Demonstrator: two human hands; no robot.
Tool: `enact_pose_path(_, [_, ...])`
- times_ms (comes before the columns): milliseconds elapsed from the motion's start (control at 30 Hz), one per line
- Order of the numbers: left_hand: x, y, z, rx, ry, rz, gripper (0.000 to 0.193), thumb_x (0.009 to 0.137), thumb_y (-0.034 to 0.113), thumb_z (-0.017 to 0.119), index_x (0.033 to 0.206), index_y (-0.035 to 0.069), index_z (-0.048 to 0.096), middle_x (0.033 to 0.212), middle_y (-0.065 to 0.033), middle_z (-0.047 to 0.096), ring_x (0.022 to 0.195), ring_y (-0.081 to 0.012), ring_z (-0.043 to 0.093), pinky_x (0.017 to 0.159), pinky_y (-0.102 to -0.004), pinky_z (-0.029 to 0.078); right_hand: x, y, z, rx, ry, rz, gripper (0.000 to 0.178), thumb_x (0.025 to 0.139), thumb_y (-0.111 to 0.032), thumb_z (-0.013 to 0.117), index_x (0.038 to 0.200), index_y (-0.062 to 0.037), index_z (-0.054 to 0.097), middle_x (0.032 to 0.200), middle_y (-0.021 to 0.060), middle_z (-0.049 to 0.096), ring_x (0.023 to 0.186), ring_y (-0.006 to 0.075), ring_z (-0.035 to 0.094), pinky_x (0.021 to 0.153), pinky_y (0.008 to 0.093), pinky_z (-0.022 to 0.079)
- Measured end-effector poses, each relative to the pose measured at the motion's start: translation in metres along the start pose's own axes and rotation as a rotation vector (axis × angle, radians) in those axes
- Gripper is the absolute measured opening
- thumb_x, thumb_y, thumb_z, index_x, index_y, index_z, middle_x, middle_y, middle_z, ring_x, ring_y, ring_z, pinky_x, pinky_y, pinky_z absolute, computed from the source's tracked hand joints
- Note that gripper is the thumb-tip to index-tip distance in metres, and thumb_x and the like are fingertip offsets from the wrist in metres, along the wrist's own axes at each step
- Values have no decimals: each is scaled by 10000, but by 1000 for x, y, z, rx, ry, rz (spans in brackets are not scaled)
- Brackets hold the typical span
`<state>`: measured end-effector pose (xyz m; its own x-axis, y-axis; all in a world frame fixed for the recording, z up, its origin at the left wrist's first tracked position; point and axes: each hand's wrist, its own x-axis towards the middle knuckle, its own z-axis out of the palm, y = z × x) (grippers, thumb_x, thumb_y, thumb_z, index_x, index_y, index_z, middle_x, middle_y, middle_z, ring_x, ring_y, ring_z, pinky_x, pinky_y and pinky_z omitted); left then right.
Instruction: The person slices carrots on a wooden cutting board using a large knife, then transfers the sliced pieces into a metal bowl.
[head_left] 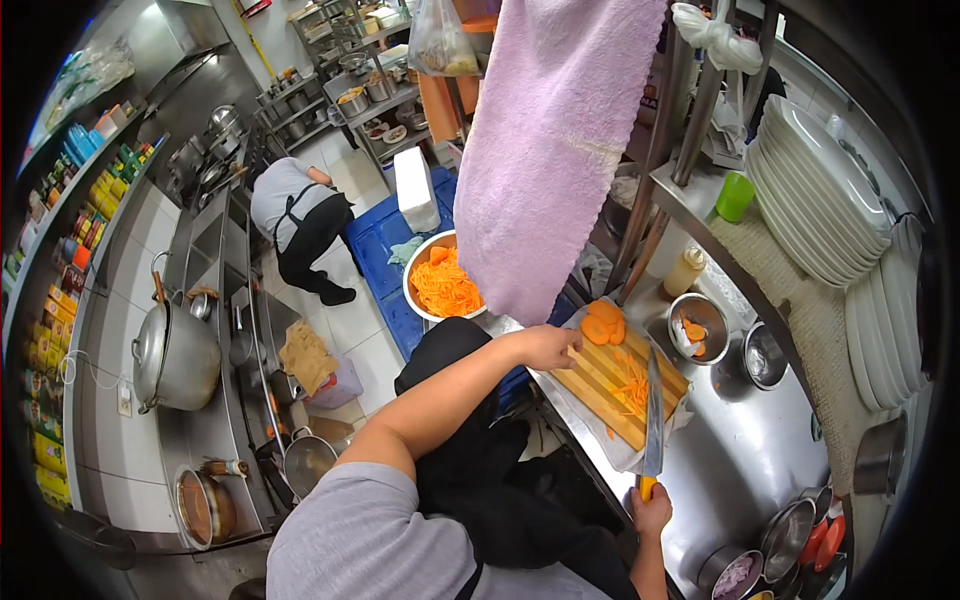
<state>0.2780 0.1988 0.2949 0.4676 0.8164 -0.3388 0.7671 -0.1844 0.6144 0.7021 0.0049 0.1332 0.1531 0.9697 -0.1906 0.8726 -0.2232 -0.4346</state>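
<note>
My right hand [652, 510] is closed around the yellow handle of a large knife [654, 415]. The blade lies along the right side of a striped wooden cutting board [585, 383], pointing away from me. At the board's far left edge is my left hand [548, 347], its fingers curled; whatever they hold, if anything, is hidden. Just beyond those fingers, carrot slices [603, 323] overlap in a small pile. Thin carrot strips [632, 385] lie near the blade. A white bowl [408, 285] heaped with shredded carrot [443, 284] stands left of the hanging towel.
A pink towel [560, 130] hangs in front of me. Metal bowls [698, 328] stand on the steel counter [740, 440]; one bowl holds chopped onion [735, 577]. Stacked white plates [815, 190] fill the right shelf. A person [300, 215] bends over beyond a blue container [385, 240].
</note>
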Motion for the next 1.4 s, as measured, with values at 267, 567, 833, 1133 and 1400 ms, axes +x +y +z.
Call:
enact_pose_path(267, [29,20,-17,-91,58,106,502,928,288,709,1345,55,555,960,-137,714,931,-329,691,826,-425,526,-1,-4,-2,30,12,14,379,790,-337,795,889,-20,611,874,211,671,835,451,649,751,519,505])
enact_pose_path(567, [61,28,-20,-100,218,251,665,869,242,765,1436,60,470,1249,-205,630,1156,-368,621,979,-436,500,2,10,3,-28,-2,9,378,806,-347,771,930,-17,634,889,214,673,848,444,653,762,516,514])
enact_pose_path(833, [112,-17,10,-219,242,129,649,859,240,772,1425,54,515,1368,-240,560,1258,-385,568,1062,-436,482,5,-14,-1,-55,-33,29,418,830,-422,720,972,-37,645,953,198,690,909,409,673,796,495,528])
enact_pose_path(1133, [167,-10,42,316,218,-66,872,744,260,866,1508,242,445,1578,-191,359,1421,-441,396,1138,-486,427,-2,-29,-17,-77,-64,127,367,840,-358,702,991,-28,648,1025,194,701,926,405,683,814,500,536])
enact_pose_path(1400, [197,-40,38,657,-61,37,1131,620,255,949,1571,326,341,1632,-192,250,1434,-482,361,1139,-496,435,2,-33,-14,-63,-28,98,362,835,-354,709,971,-24,653,997,188,698,912,402,681,797,498,537])
